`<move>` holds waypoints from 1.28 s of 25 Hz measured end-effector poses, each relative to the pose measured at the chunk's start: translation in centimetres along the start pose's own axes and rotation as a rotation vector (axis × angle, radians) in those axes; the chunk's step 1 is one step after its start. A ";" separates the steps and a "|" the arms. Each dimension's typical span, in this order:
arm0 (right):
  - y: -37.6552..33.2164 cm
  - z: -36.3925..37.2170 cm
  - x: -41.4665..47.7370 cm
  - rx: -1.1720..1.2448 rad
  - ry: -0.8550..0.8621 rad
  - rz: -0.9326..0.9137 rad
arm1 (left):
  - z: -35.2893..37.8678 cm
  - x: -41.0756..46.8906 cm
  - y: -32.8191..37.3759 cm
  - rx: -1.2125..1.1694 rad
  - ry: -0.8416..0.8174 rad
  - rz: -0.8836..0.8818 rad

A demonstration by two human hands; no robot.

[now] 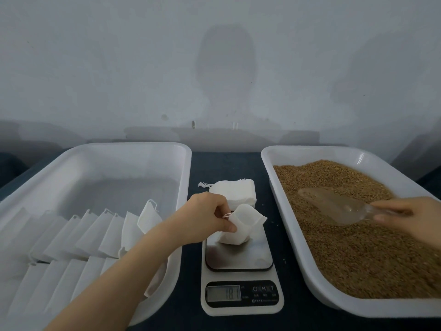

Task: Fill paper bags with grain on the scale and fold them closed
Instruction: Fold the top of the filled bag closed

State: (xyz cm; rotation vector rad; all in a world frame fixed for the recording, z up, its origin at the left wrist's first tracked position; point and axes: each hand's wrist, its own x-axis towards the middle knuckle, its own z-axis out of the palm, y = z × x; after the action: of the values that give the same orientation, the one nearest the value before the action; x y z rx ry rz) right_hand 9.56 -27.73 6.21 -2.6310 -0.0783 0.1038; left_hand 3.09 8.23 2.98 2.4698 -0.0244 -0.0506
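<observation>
Head view. Pinching paper bag (241, 226) on the scale (238, 256) with left hand (210, 213), gripping clear scoop (334, 204) in the grain tray (310, 150) with right hand (412, 218). Could spill grain (358, 254) past the small floppy mouth, or skew the reading by pressing down. Cannot see inside bag or read blurred display (223, 293)

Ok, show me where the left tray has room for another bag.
The left tray is bare in its far half, between its back wall and the rows of bags. Its near half is crowded with bags.
</observation>
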 end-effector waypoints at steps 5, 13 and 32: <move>1.4 -1.7 0.0 -0.068 0.008 -0.219 | 0.0 0.1 0.1 -0.007 0.004 -0.001; -7.8 -1.8 -2.3 -0.150 0.038 -0.501 | 0.0 0.2 0.0 -0.032 0.017 0.002; -13.4 -2.2 -0.5 -0.657 0.246 -0.682 | -0.1 0.2 -0.1 -0.124 0.055 0.056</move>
State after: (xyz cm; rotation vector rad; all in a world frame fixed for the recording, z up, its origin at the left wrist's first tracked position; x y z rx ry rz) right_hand 8.74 -17.13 14.66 -3.0474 -1.0658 -0.5645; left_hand 3.29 8.34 2.95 2.3445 -0.0646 0.0387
